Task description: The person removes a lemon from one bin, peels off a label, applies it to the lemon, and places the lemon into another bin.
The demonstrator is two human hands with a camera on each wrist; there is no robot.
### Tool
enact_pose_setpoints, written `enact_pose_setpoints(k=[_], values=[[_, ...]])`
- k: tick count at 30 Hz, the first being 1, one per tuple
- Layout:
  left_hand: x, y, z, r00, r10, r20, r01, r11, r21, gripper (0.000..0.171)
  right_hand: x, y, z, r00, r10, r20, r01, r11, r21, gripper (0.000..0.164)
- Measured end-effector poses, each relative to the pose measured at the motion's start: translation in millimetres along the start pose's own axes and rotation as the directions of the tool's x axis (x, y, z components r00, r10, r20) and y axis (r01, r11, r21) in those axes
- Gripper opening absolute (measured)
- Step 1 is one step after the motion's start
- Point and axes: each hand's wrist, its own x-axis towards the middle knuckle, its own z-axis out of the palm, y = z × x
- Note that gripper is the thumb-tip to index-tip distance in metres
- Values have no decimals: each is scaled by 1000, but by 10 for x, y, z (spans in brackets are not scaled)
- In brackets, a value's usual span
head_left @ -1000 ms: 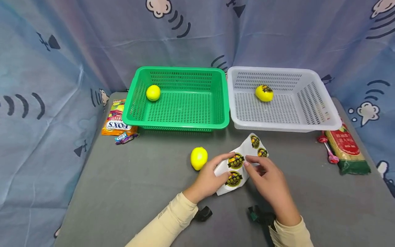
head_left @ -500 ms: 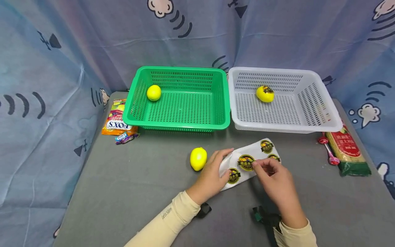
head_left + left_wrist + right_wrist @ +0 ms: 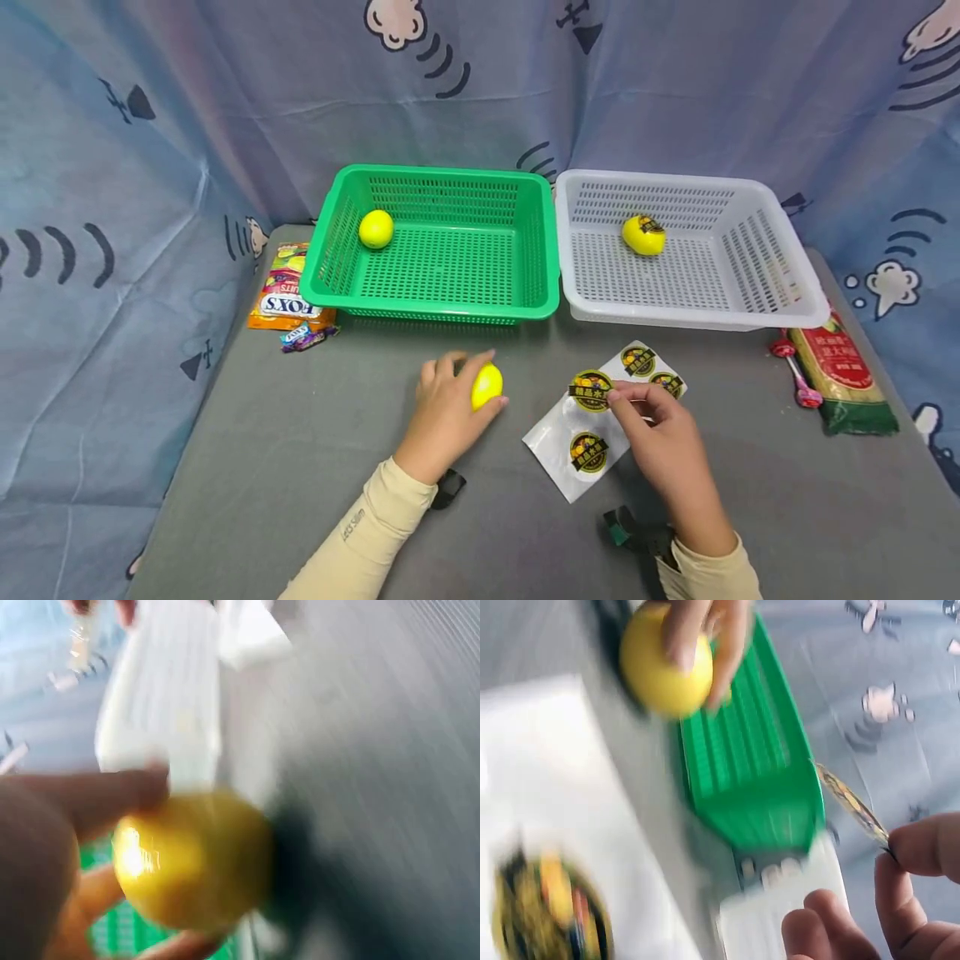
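My left hand (image 3: 444, 412) has its thumb and fingers curled round a yellow lemon (image 3: 488, 388) on the grey table. Up close in the left wrist view, the lemon (image 3: 196, 862) sits between thumb and fingers, though that picture is blurred. Between thumb and index finger, my right hand (image 3: 666, 442) pinches a round black-and-gold sticker (image 3: 589, 391). The right wrist view shows this sticker (image 3: 853, 804) nearly edge-on, off any surface. Below it on the table lies a white sticker sheet (image 3: 551, 443) bearing several such stickers.
A green basket (image 3: 442, 312) with one lemon (image 3: 376, 229) stands behind. Beside it, a white basket (image 3: 697, 317) holds a lemon (image 3: 642, 236) wearing a sticker. Candy packets (image 3: 288, 292) lie left; lollipops (image 3: 797, 371) and a red-labelled packet (image 3: 843, 367) lie right.
My left hand has let go of the sticker sheet, moved left and closed round the lemon. A sticker has come off the sheet in my right hand. The sheet now lies flat.
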Motion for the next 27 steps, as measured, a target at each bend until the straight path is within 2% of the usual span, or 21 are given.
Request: enact_pose_setpoints(k=[2,4,6,7,8,9,10,12,13,14,15,16,17,19,21,23,27], values=[[-16,-82,-29,997,-44,71,43,999,15,60,-5,-73,97,998,1,65,-6,997,72,19],[-25,-124,-33,992,-56,110,58,998,-8,58,-5,-165,201,990,11,139,-34,986,163,18],[-21,-140,-22,992,-58,109,69,993,-100,56,4,-260,305,979,21,205,-75,963,258,17],[-14,-145,-11,992,-65,113,86,977,-197,56,11,-310,354,972,24,232,-95,949,301,16],[-8,-147,-2,990,-68,125,105,942,-320,56,21,-351,399,968,20,252,-106,937,333,16],[-3,-147,3,987,-66,143,125,881,-457,59,30,-388,439,965,19,263,-115,928,354,15],[1,-147,7,985,-59,163,145,792,-594,63,36,-420,471,963,17,268,-118,923,366,15],[0,-142,1,978,-29,205,185,572,-800,67,46,-464,521,964,-4,268,-96,927,362,14],[-4,-133,-8,975,-3,221,197,466,-863,66,48,-478,540,965,-12,263,-85,931,355,14],[-9,-123,-18,974,23,227,201,385,-901,64,46,-486,553,966,-20,259,-73,936,345,14],[-16,-113,-24,974,46,223,196,331,-923,61,40,-493,561,966,-25,256,-63,943,328,14],[-20,-103,-26,975,59,213,187,293,-938,59,31,-498,569,967,-30,255,-53,948,314,15],[-23,-92,-26,977,61,203,179,272,-945,56,24,-501,580,967,-35,252,-44,953,301,15],[-26,-77,-10,982,52,183,165,245,-956,55,9,-502,599,968,-49,245,-21,961,277,15],[-28,-69,11,986,27,164,153,232,-961,57,-8,-510,608,969,-62,241,-1,967,255,16],[-29,-62,25,989,10,147,142,205,-968,58,-19,-524,611,970,-76,232,16,968,249,16],[-36,-42,25,994,-12,111,112,109,-988,48,-41,-564,608,973,-106,207,51,965,257,16]])
